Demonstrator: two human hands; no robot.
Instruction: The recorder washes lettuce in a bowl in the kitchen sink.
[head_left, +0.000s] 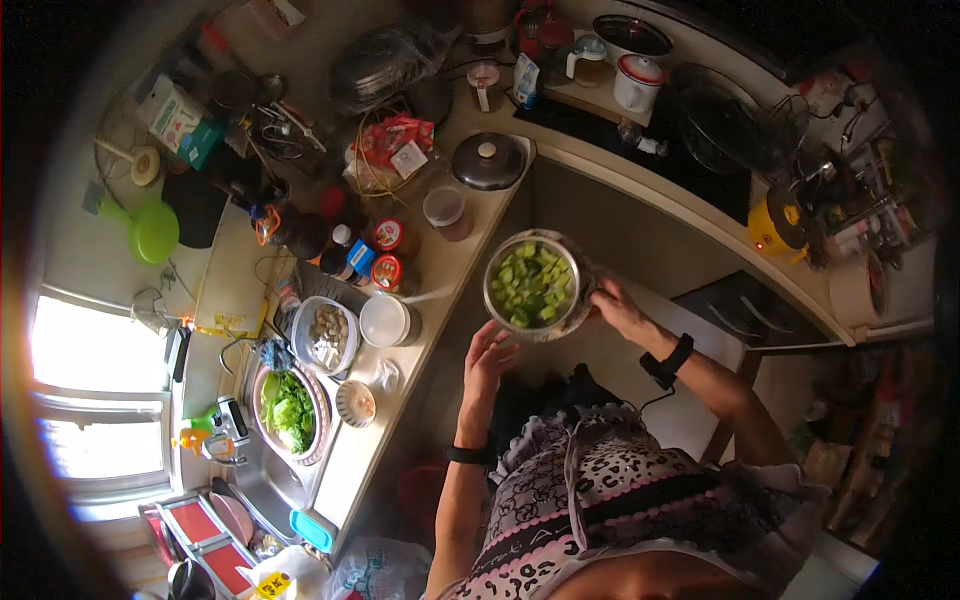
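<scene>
A round metal bowl (576, 279) filled with chopped green vegetable pieces (531, 285) is held in front of me, above the floor between the counters. My right hand (621, 309) grips its right side, with the fingers partly hidden beneath the rim. My left hand (491, 356) is at the bowl's lower left edge, its fingers spread; whether the fingertips touch the bowl is not plain. Over at the sink, a pink colander (324, 420) holds leafy greens (289, 412). A clear plastic tub (298, 334) with pale chopped pieces stands beside it.
The left counter carries a lidded tub (385, 321), a small ribbed bowl (356, 403), red-lidded jars (387, 271) and a metal pot lid (489, 160). Along the far counter are a white enamel pot (637, 86), a dark wok (720, 124) and a yellow electric cooker (776, 225).
</scene>
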